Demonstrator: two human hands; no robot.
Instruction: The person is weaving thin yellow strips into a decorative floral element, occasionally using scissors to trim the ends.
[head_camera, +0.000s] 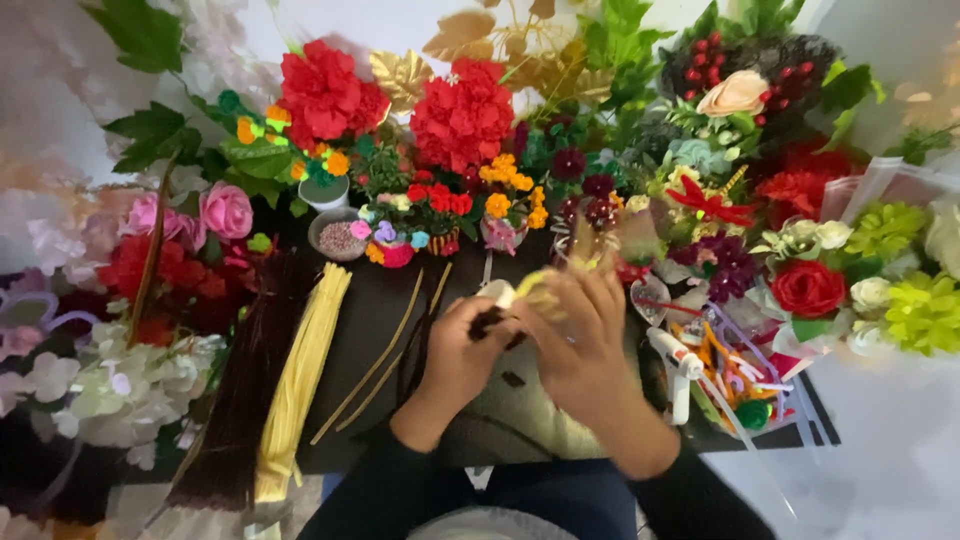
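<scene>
Both hands meet over the middle of a dark table (375, 300). My left hand (462, 358) pinches a small dark fuzzy piece (488, 322), seemingly a brown pipe cleaner. My right hand (580, 335) is blurred and grips a small yellow and white craft piece (525, 288), apparently a pipe-cleaner flower; its exact shape is hard to tell. The two hands touch around these pieces. Dark sleeves cover both forearms.
A bundle of yellow pipe cleaners (300, 375) and a dark brown bundle (245, 390) lie at the left. Two loose olive stems (385, 355) lie beside my left hand. A glue gun (675, 360) and mixed coloured pipe cleaners (735, 375) are at the right. Artificial flowers (462, 115) ring the table.
</scene>
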